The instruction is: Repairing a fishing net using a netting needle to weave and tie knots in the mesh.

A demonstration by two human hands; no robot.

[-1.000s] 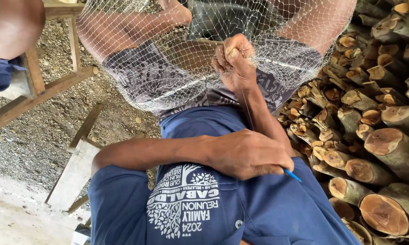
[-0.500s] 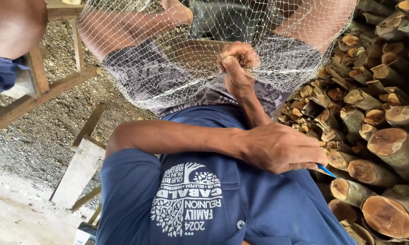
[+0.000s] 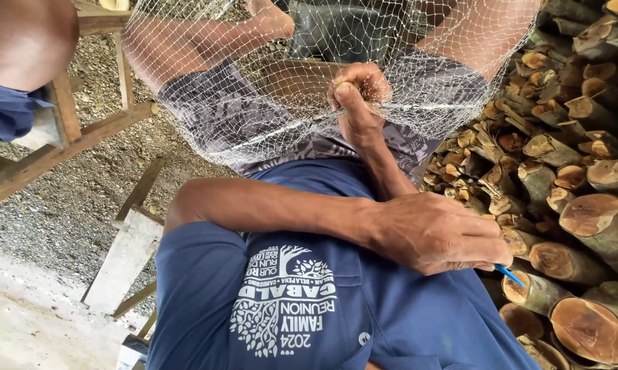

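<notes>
Hands apart in the head view: the right hand [image 3: 359,101], upper centre, is closed in a fist on the fishing net [image 3: 206,82], which spreads across the top of the frame, one taut cord running left to right through the fist. Lower right, the left hand [image 3: 440,233] is clamped on a blue tool [image 3: 511,275], well below the net, beside stacked logs [image 3: 583,205]. A white tree emblem sits low centre on the blue shirt [image 3: 206,301].

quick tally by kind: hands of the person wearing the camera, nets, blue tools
hands: 2, left hand and right hand
net: 1
blue tool: 1
total: 4
</notes>
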